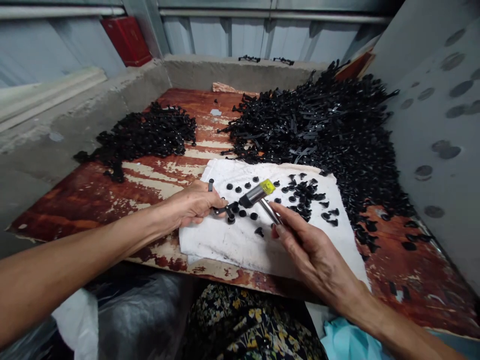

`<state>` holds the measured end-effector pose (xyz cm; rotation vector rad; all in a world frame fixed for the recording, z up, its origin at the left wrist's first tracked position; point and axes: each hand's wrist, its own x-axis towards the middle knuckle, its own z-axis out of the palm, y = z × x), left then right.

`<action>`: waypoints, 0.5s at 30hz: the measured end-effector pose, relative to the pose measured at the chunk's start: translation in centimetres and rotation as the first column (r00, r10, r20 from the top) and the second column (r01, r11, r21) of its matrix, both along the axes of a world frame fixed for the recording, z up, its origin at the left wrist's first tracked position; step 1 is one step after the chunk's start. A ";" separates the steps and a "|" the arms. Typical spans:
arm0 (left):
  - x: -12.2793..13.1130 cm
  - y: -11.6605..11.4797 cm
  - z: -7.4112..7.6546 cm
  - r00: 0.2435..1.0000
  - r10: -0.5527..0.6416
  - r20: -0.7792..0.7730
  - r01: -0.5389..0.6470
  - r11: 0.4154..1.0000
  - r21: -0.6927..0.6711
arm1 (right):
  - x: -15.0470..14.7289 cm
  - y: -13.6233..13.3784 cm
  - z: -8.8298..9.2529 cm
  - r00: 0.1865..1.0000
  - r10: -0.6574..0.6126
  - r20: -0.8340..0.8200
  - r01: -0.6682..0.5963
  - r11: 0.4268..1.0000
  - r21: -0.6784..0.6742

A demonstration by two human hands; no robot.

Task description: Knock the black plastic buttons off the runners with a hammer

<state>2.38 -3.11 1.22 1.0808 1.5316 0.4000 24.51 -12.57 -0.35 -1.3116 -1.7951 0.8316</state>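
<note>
My right hand (311,250) is closed round the metal handle of a small hammer (258,194) with a yellow-tipped grey head, raised just above a white cloth (240,245). My left hand (193,202) pinches a slim black plastic part (221,210) flat on the cloth, right under the hammer head. Several small black round caps (292,197) lie scattered on the cloth around both hands.
A worn red board (93,195) carries the cloth. A big heap of black plastic parts (330,120) fills the back right, a smaller heap (146,132) the back left. Grey walls enclose the sides. Floral fabric (247,325) and plastic bags lie below the board's near edge.
</note>
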 end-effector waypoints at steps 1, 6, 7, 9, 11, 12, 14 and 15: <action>0.0 0.0 0.1 1.000 -0.003 -0.015 0.003 1.000 0.006 | 0.0 0.2 0.0 0.997 0.018 0.072 -0.026 0.994 0.103; 0.8 -0.2 0.9 0.999 0.022 -0.049 -0.021 1.000 0.015 | -0.3 0.7 -0.2 0.950 0.027 0.310 -0.150 0.913 0.380; 0.9 -0.3 1.1 0.999 0.033 -0.038 -0.033 0.999 0.012 | -0.3 0.7 -0.2 0.940 0.006 0.341 -0.158 0.894 0.420; 1.1 -0.4 1.3 0.999 0.050 -0.014 -0.050 0.999 0.008 | -0.2 0.7 -0.1 0.897 -0.026 0.442 -0.192 0.876 0.442; 1.1 -0.5 1.5 0.998 0.056 -0.009 -0.056 0.998 0.010 | -0.2 0.7 0.1 0.834 -0.026 0.552 -0.236 0.886 0.398; 1.1 -0.5 1.5 0.998 0.056 -0.007 -0.056 0.998 0.012 | -0.1 0.7 0.3 0.817 -0.016 0.576 -0.249 0.892 0.377; 1.0 -0.5 1.5 0.998 0.068 0.004 -0.068 0.998 0.005 | -0.1 0.6 0.7 0.852 -0.023 0.524 -0.228 0.884 0.408; 0.9 -0.5 1.4 0.997 0.076 0.020 -0.076 0.997 0.003 | -0.1 0.6 0.8 0.884 -0.042 0.465 -0.195 0.872 0.449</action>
